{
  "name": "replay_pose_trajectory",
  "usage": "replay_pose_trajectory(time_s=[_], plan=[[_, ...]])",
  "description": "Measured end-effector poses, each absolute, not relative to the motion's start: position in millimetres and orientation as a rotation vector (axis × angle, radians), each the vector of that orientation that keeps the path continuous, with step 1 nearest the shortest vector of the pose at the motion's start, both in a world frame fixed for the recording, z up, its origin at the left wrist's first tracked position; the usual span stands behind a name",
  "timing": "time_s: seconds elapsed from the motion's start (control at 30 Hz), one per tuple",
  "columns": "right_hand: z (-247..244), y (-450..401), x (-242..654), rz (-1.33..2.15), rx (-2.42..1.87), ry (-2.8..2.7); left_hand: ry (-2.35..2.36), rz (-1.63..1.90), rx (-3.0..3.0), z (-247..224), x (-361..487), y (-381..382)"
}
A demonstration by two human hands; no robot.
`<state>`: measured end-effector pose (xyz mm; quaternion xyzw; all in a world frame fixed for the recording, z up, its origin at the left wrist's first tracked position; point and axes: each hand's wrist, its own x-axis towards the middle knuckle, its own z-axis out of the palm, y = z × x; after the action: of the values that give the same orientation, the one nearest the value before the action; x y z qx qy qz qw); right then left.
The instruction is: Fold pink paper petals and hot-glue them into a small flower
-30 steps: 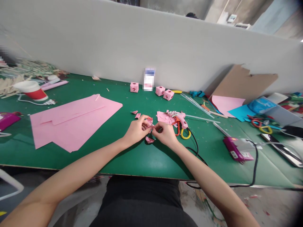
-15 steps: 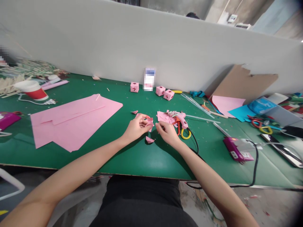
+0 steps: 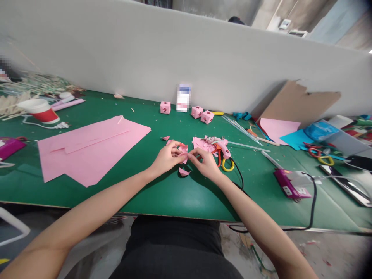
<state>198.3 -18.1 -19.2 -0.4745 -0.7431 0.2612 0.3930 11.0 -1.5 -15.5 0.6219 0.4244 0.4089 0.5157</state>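
A small folded piece of pink paper (image 3: 183, 148) is pinched in the fingers of my left hand (image 3: 166, 159). My right hand (image 3: 207, 163) has its thumb and fingertips closed on the right edge of the same piece, so the two hands meet there. The fingers partly hide the paper's shape. Just below them a loose folded pink piece (image 3: 183, 172) lies on the green table (image 3: 174, 197), and another small one (image 3: 165, 138) lies beyond my left hand. Right of my right hand rest a pink glue gun (image 3: 223, 148), scissors (image 3: 228, 166) and pink paper scraps (image 3: 200, 143).
Pink boxes with diamond-shaped holes (image 3: 165, 107) stand near the grey partition (image 3: 116, 50). Large pink sheets (image 3: 95, 155) and a paper cup (image 3: 39, 110) are on the left. A purple device (image 3: 287, 184), a black cable (image 3: 314, 201) and cardboard (image 3: 293, 102) are on the right.
My right hand has moved slightly left and its fingertips now touch the folded pink paper. My left hand has stayed nearly in place, holding it.
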Motion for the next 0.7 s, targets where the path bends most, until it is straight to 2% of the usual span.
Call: replay_pose_trajectory(time_s=[0.4, 0.7], plan=[[-17, -21, 199, 0.68, -1.214, -1.92, 0.982, 0.977, 1.456, -10, 12, -3], [-16, -14, 211, 0.557, -1.43, -1.716, 1.01, 1.378, 1.448, -4, 3, 4]])
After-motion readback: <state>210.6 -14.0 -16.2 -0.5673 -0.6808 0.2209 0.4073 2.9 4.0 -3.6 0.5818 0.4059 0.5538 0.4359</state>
